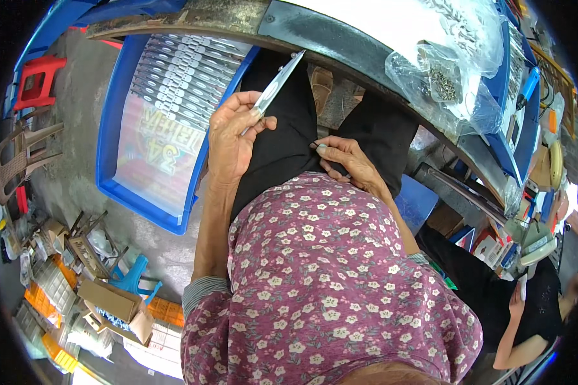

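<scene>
My left hand (228, 144) is raised over my lap and grips a long, flat silver metal strip (277, 83) between thumb and fingers. The strip tilts up toward the bench edge, and small knobs stand out near its far end. Low over my dark trousers, my right hand (352, 162) has its thumb and fingertips pinched together. A tiny dark bit shows at those fingertips, too small to name. Left of my left hand lies a shallow blue tray (149, 217), where similar metal strips (180, 77) are stacked in rows at the far end.
Ahead runs the workbench (340, 40), bearing a clear plastic bag (401, 72) and a small container of screws (442, 83). A blue-handled screwdriver (530, 83) rests at the right. Red (40, 80) and blue (135, 277) stools stand leftward. Another person (526, 311) sits at lower right.
</scene>
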Demonstrator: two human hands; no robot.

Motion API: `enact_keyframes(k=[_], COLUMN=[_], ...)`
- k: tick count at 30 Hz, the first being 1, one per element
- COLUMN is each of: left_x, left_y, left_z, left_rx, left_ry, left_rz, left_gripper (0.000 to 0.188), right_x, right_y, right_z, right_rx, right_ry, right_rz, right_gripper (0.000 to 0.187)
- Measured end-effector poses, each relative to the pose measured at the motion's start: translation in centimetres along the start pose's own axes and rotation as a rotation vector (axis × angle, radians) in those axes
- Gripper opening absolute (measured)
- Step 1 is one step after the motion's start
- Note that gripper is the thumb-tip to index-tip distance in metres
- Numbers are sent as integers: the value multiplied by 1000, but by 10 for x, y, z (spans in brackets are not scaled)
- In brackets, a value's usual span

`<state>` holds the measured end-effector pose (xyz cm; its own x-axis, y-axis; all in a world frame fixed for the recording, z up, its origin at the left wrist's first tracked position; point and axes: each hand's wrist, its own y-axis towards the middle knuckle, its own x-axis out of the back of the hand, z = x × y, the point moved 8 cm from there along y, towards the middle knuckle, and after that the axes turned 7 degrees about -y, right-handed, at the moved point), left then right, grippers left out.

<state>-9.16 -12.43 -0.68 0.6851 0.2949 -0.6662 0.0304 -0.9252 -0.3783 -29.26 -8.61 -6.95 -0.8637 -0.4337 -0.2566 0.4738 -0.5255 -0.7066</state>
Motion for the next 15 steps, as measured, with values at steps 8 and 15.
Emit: enact_keyframes(k=[8, 15], left_x=[7, 52], left_y=[-2, -23], left_z=[-1, -18], left_rx=[-19, -54], left_ry=[-4, -207], left_rz=[16, -54], left_gripper=[23, 22], right_x=[-7, -8], right_y=[-1, -9], right_z=[8, 12], right_rx=[-7, -55], right_ry=[-37, -25], right_rz=[1, -70], right_gripper=[28, 23])
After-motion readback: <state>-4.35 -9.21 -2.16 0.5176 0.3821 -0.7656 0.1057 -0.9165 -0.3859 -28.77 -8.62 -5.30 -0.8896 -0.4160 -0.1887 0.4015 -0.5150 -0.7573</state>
